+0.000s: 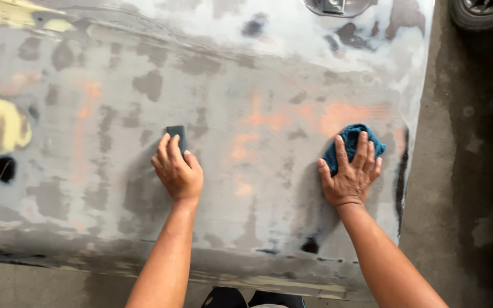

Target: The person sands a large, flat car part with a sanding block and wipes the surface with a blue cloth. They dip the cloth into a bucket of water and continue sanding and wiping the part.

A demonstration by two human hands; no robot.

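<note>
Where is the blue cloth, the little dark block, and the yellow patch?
Blue cloth [350,138], head view, upper folded part.
Small dark sanding block [176,133], head view, top end.
Yellow filler patch [1,117], head view, its middle.

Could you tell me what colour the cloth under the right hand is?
The cloth is dark blue-teal, seen in the head view.

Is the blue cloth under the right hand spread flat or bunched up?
Bunched up. The blue cloth sits crumpled in a wad under the right hand, pressed on the sanded car panel.
</note>
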